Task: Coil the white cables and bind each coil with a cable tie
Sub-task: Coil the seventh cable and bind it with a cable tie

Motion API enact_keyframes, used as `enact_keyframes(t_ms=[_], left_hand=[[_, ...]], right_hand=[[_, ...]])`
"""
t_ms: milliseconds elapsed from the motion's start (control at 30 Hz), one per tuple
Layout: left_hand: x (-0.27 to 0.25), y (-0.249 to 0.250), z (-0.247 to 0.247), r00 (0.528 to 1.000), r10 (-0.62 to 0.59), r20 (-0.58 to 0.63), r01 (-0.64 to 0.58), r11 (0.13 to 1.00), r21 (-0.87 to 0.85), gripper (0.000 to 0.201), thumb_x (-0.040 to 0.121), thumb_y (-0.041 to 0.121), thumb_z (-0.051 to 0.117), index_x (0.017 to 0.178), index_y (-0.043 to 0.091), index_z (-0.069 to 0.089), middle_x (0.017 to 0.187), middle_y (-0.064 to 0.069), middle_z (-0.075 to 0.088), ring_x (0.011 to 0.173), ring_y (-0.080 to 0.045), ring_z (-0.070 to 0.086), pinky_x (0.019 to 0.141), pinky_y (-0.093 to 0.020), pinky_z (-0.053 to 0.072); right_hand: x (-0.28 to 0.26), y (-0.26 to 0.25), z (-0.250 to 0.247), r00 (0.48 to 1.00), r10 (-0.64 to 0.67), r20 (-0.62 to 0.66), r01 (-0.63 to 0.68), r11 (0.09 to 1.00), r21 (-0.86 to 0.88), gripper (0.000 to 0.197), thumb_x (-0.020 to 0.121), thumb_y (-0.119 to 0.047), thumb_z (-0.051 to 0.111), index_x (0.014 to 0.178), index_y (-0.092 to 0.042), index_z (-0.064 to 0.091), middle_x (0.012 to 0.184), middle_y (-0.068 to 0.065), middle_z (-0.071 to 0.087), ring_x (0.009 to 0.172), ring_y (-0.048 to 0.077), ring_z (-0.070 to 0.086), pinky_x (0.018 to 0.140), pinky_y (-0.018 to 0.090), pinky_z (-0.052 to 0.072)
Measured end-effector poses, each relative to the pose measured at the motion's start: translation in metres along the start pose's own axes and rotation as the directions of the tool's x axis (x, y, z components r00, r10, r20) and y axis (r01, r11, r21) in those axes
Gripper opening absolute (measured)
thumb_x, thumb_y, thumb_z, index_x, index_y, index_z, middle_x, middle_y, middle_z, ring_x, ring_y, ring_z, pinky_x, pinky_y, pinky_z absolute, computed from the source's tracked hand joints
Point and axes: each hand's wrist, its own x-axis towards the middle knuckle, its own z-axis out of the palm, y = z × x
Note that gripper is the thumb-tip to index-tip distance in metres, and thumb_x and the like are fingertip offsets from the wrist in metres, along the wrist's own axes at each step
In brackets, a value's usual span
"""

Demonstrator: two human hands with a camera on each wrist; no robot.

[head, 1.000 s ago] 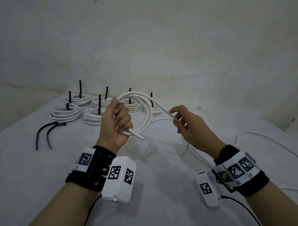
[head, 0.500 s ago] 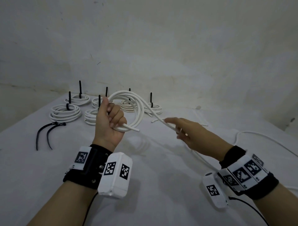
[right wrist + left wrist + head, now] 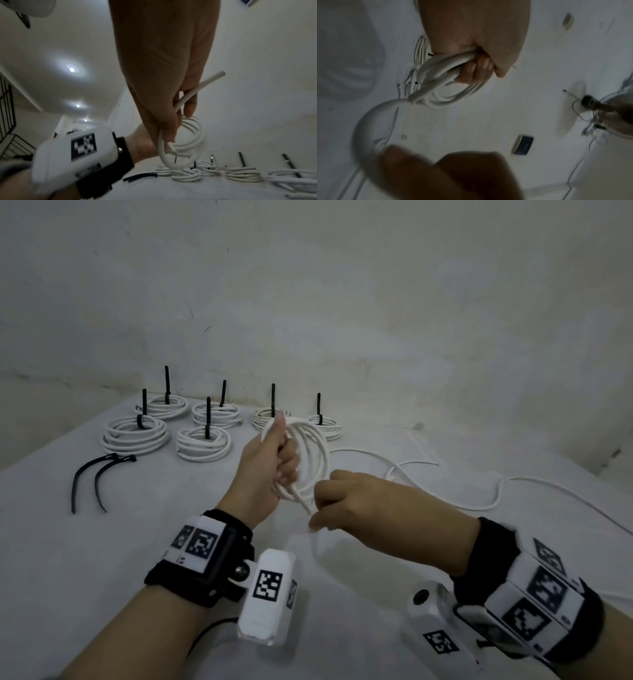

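Left wrist view shows the left hand (image 3: pixel 476 44) with its grip curled tight round the gathered turns of the white cable coil (image 3: pixel 310 460), so the loops cannot spring apart while another is laid on. The right hand (image 3: pixel 370 505) pinches the running white cable (image 3: pixel 188 94) just beside the coil, low and in front of it, seemingly to guide a fresh turn into the left fist. The cable's free length (image 3: pixel 479 501) trails off right across the desk (image 3: pixel 68 577). Behind, six finished coils (image 3: pixel 202 440) lie in two rows, black ties upright. Two spare cable ties (image 3: pixel 99 477) lie left, within reach for binding, I judge.
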Motion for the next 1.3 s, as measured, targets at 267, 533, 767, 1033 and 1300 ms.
enact_keyframes(t_ms=[267, 533, 767, 1033, 1300], left_hand=[[-0.012, -0.019, 0.011, 0.974, 0.015, 0.225, -0.107, 0.910, 0.401, 0.029, 0.096, 0.024, 0.044, 0.073, 0.011, 0.055, 0.057, 0.008, 0.053, 0.053, -0.002, 0.050, 0.049, -0.018, 0.042], [-0.018, -0.008, 0.015, 0.925, -0.251, 0.284, 0.183, 0.952, 0.244, 0.057, 0.098, 0.018, 0.032, 0.042, 0.021, 0.044, 0.044, 0.003, 0.027, 0.033, -0.005, 0.024, 0.035, -0.012, 0.019], [-0.022, -0.003, 0.015, 0.849, -0.427, 0.311, 0.349, 0.895, 0.278, 0.070, 0.074, 0.076, 0.019, 0.037, 0.019, 0.035, 0.038, 0.005, 0.023, 0.029, -0.004, 0.020, 0.032, -0.013, 0.014], [-0.020, -0.003, 0.011, 0.865, -0.403, 0.298, 0.239, 0.854, 0.462, 0.072, 0.071, 0.077, 0.010, 0.040, 0.017, 0.036, 0.041, 0.003, 0.025, 0.033, -0.008, 0.018, 0.036, -0.017, 0.015], [-0.019, -0.003, 0.017, 0.953, -0.202, 0.227, 0.062, 0.860, 0.507, 0.067, 0.086, 0.064, 0.033, 0.060, 0.007, 0.058, 0.043, 0.000, 0.032, 0.037, -0.013, 0.029, 0.041, -0.019, 0.026]], right_hand=[[0.020, 0.007, -0.010, 0.963, 0.203, -0.180, -0.132, 0.930, 0.344, 0.009, 0.077, 0.004, 0.064, 0.084, -0.001, 0.063, 0.087, 0.009, 0.062, 0.078, 0.022, 0.059, 0.067, 0.038, 0.048], [0.016, 0.005, -0.005, 0.937, 0.198, -0.289, -0.167, 0.978, 0.128, 0.008, 0.083, 0.002, 0.060, 0.089, -0.002, 0.062, 0.088, 0.011, 0.059, 0.079, 0.029, 0.056, 0.065, 0.041, 0.048], [0.013, -0.002, 0.001, 0.888, 0.423, -0.182, -0.361, 0.885, 0.295, 0.037, 0.092, -0.034, 0.034, 0.116, -0.011, 0.051, 0.108, 0.009, 0.053, 0.081, 0.015, 0.047, 0.069, 0.029, 0.039], [0.007, 0.004, 0.011, 0.906, 0.295, -0.302, -0.306, 0.952, 0.011, 0.017, 0.089, -0.018, 0.049, 0.100, -0.022, 0.037, 0.084, 0.006, 0.053, 0.061, 0.020, 0.044, 0.049, 0.027, 0.035], [0.002, 0.021, 0.018, 0.835, 0.328, -0.441, -0.320, 0.943, 0.095, 0.009, 0.089, -0.023, 0.045, 0.088, -0.020, 0.037, 0.075, 0.001, 0.050, 0.050, 0.014, 0.035, 0.042, 0.024, 0.032]])
